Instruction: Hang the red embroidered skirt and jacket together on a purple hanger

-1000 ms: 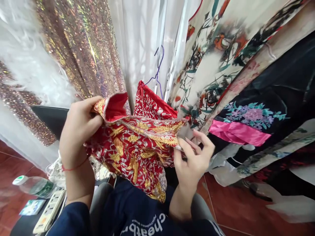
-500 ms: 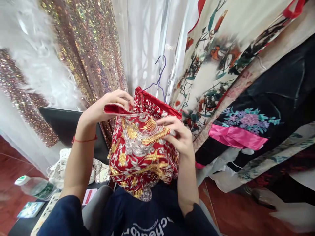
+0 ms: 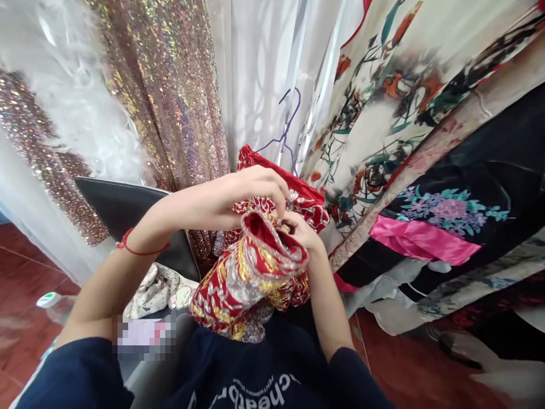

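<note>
A red garment (image 3: 251, 272) with gold and silver embroidery is bunched up in front of my chest. My left hand (image 3: 259, 187) reaches across from the left and pinches its upper edge. My right hand (image 3: 300, 230) grips the same edge right beside it, partly hidden behind a folded flap of the cloth. The two hands touch above the bundle. The back part of the garment hangs on a purple wire hanger (image 3: 286, 128).
Hanging clothes surround me: a sequined gold dress (image 3: 170, 85), white sheer fabric (image 3: 255, 68), a floral cream robe (image 3: 383, 91), a black robe with pink trim (image 3: 426, 238). A black chair back (image 3: 123, 210) stands at left. A plastic bottle (image 3: 51, 300) lies on the red tiled floor.
My hands have come together at the top of the red garment, folding its spread-out front into a tight bundle. My left hand moved right and up; the view shifted slightly.
</note>
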